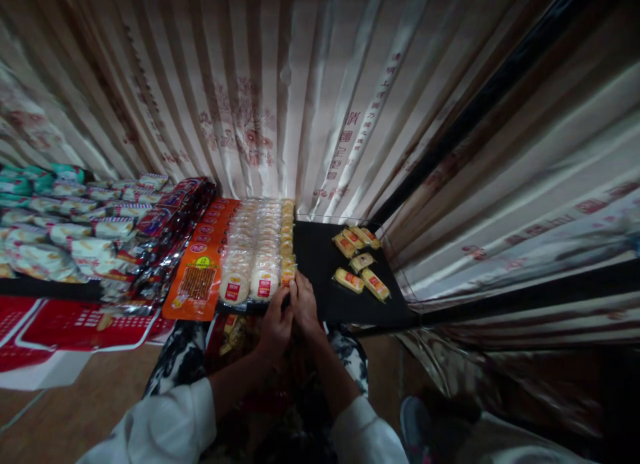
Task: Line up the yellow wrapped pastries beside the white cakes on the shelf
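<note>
The left hand and right hand meet at the near end of the row of yellow packets, fingers bent against it; whether either grips a packet I cannot tell; that row runs back along the black shelf, hemmed in on its left by two rows of round white crackers; beyond those lie an orange bag, dark shiny bags, heaped white packets and green packets; to the right, apart from the row, loose yellow packets lie scattered; a pleated curtain closes off the back, and a dark bar slants down on the right; below the forearms, more wrapped pieces sit between the knees.
</note>
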A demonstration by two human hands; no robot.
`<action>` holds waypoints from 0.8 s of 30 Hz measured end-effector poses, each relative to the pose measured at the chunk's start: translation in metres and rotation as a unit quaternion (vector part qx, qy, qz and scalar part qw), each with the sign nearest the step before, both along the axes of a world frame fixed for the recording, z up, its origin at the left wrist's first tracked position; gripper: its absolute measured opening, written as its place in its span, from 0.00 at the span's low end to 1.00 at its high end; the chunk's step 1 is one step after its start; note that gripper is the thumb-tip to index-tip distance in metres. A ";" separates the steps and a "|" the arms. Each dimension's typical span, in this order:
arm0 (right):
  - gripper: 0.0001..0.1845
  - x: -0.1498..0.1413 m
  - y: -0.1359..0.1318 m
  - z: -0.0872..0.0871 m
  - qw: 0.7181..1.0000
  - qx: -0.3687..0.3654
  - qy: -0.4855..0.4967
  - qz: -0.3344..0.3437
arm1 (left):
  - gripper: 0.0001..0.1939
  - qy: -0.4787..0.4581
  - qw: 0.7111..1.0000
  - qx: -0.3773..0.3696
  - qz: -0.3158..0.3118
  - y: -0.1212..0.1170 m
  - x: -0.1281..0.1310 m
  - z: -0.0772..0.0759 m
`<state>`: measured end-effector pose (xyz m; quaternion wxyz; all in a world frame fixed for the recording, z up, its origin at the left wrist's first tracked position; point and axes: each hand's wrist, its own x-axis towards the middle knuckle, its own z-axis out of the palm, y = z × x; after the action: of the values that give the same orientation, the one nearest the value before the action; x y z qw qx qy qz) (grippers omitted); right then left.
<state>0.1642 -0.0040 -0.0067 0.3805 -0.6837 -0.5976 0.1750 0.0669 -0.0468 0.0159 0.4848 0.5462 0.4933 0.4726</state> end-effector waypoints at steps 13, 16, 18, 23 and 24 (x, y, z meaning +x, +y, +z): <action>0.26 -0.003 0.004 -0.007 0.998 0.003 -0.059 0.007 | 0.22 -0.025 0.997 -0.071 -0.018 -0.003 -0.002 0.019; 0.26 -0.004 0.005 -0.013 0.997 -0.003 -0.071 0.008 | 0.24 -0.019 0.995 -0.097 -0.011 -0.004 -0.002 0.019; 0.26 -0.005 0.004 -0.014 0.997 -0.003 -0.082 0.009 | 0.24 -0.012 0.995 -0.100 -0.008 -0.003 -0.002 0.018; 0.28 -0.006 -0.001 -0.007 0.997 0.001 -0.073 -0.003 | 0.23 0.017 0.996 -0.087 -0.003 -0.007 -0.007 0.014; 0.29 -0.006 -0.002 -0.004 0.998 0.005 -0.064 -0.014 | 0.22 0.021 0.996 -0.085 0.002 -0.010 -0.009 0.013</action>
<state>0.1584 -0.0058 -0.0111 0.3474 -0.6998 -0.6118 0.1231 0.0578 -0.0566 0.0286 0.5182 0.5119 0.5430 0.4178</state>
